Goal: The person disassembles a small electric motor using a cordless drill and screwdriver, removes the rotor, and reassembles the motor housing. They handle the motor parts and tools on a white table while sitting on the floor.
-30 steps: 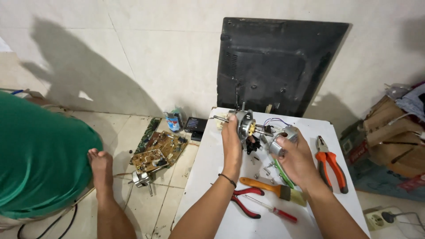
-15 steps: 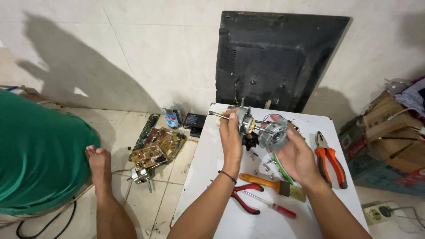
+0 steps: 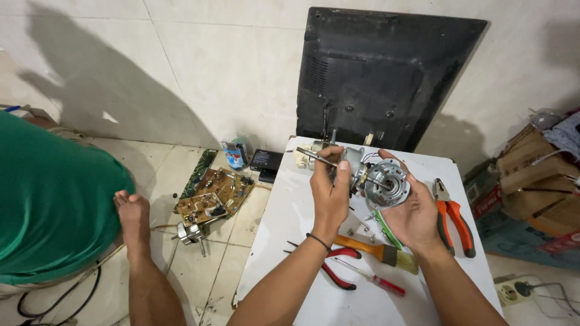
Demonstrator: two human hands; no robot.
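Note:
Over the white table (image 3: 368, 302) I hold a small electric motor (image 3: 362, 172) with a thin steel shaft sticking out to the left. My left hand (image 3: 329, 196) grips the motor body, thumb up against it. My right hand (image 3: 414, 214) cups a round silver end cover (image 3: 386, 183) of the motor from below and the right. Thin wires hang at the motor's top.
Orange-handled pliers (image 3: 453, 217), a paintbrush (image 3: 377, 250), red-handled pliers (image 3: 335, 268), a small red screwdriver (image 3: 371, 279) and loose screws lie on the table. A black panel (image 3: 380, 72) leans on the wall. Circuit boards (image 3: 214, 193) lie on the floor beside a person in green (image 3: 48, 205).
Both my hands have lifted the motor toward me, and the round silver cover now faces the camera in my right hand. The person's foot at left has barely moved.

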